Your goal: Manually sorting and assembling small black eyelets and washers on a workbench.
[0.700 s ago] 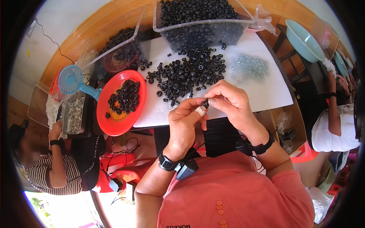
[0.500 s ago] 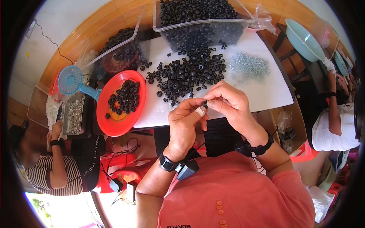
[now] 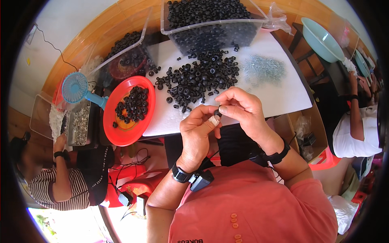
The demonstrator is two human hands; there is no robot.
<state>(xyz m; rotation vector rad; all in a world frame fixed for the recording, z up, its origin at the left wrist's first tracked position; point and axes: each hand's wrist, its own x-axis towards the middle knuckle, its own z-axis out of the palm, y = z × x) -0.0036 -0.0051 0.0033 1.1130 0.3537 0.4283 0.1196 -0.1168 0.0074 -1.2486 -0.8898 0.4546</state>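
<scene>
My left hand (image 3: 197,128) pinches a small black plastic part (image 3: 217,112) between thumb and forefinger; white tape wraps its thumb. My right hand (image 3: 242,110) meets it from the right, thumb and forefinger at the same part. Whether the right fingers hold a second, tiny piece is hidden. Just beyond both hands spreads a heap of small black plastic parts (image 3: 198,77), some round, some spool-shaped, on a white board (image 3: 293,95). To the heap's right lies a pile of small silvery metal pieces (image 3: 264,69). A red plate (image 3: 108,121) at the left carries more rounded black parts.
A clear bin (image 3: 214,25) full of black parts stands at the board's far edge, another clear bin (image 3: 133,48) left of it. A blue handheld fan (image 3: 75,86) is beside the plate. Co-workers sit at left (image 3: 60,186) and right (image 3: 358,129). A pale green basin (image 3: 322,39) stands far right.
My right forefinger has lifted slightly off the black part, while the thumb stays close. More of the part shows between my fingers. Both hands keep nearly the same place.
</scene>
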